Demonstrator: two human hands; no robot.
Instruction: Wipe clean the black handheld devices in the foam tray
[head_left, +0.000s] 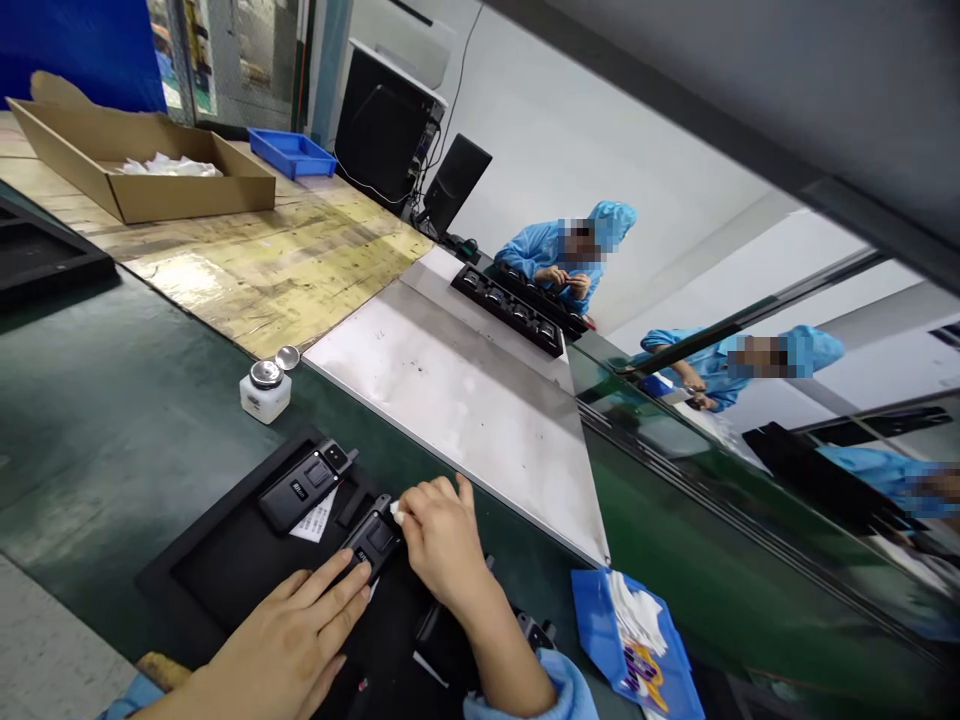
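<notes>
My left hand (300,625) lies with fingers stretched flat over the lower part of a black handheld radio (375,540), which rests in a black tray (195,570). At the radio's upper end, my right hand (442,535) is closed in a pinch on a small piece of white wipe (396,512) that touches the casing. A second such radio (304,485) lies to the left in the tray, over a printed white slip (316,518). Under and beside my right forearm, more black radios (532,630) are partly hidden.
A white dispenser bottle (265,395) stands with its metal lid up. A blue bin (600,640) at right holds white wipes. Beyond are a white board (450,390), a cardboard box (195,195) and a blue tray (292,152). Several co-workers in blue sit along the line.
</notes>
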